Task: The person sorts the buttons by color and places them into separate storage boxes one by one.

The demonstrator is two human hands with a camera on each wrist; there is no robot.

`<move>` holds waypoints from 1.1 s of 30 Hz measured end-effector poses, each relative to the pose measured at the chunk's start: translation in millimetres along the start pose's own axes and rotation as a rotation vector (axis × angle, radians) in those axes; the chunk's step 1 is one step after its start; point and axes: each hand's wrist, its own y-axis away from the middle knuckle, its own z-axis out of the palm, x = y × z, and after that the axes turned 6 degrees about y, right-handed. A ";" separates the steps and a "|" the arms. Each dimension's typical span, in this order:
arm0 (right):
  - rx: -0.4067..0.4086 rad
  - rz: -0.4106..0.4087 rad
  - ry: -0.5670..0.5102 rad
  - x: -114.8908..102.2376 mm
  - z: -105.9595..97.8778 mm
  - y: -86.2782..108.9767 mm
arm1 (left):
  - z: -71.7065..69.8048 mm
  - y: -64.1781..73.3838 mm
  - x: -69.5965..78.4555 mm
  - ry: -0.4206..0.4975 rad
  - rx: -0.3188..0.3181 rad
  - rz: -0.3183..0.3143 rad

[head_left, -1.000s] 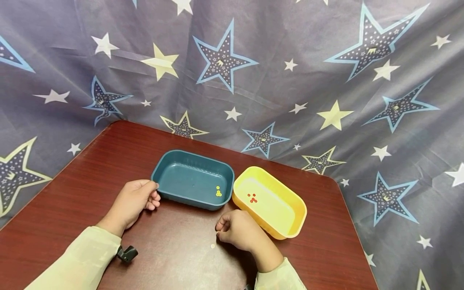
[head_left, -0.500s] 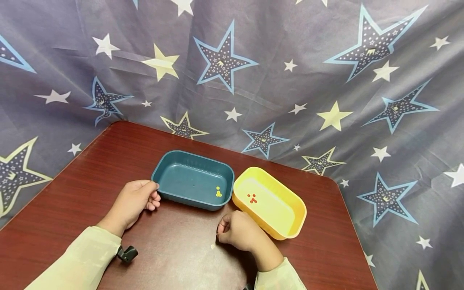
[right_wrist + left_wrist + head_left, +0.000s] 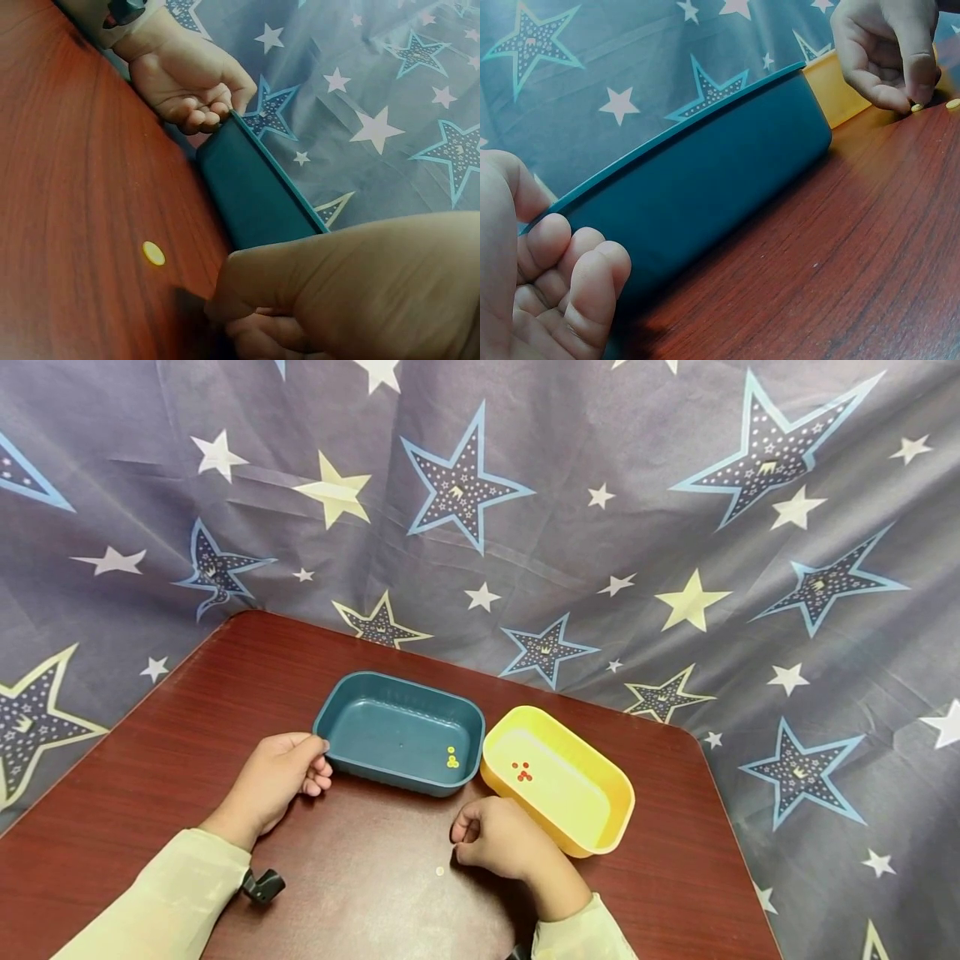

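My left hand [image 3: 281,777] grips the near-left corner rim of a teal plastic bin [image 3: 390,774], thumb over the edge and fingers curled below it. Several small yellow discs [image 3: 452,761] lie in that bin's right end. Low over the table, my right hand [image 3: 498,843] has thumb and finger together. The left wrist view shows a small yellow disc [image 3: 917,108] pinched at its fingertips, close to the tabletop; the head view hides this disc. Another yellow disc [image 3: 154,253] lies flat on the table just left of my right hand, looking pale in the head view.
A yellow plastic bin [image 3: 618,793] stands angled at the teal bin's right, just beyond my right hand, with several small red discs [image 3: 522,772] inside. The reddish-brown wooden table [image 3: 300,877] backs onto a grey star-patterned curtain [image 3: 562,568].
My right hand has shifted very slightly right and toward me. My left hand, both bins and the loose disc on the table stay where they were.
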 end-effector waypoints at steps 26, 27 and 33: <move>0.015 -0.024 0.073 -3.1 -2.1 1.9 | 1.3 1.1 2.7 -0.007 0.002 0.005; 0.019 -0.024 0.091 -4.1 -1.6 1.6 | 1.3 1.1 2.8 -0.008 0.002 0.005; 0.025 -0.017 0.136 -7.3 1.1 1.0 | 1.5 1.5 2.7 -0.016 0.004 0.001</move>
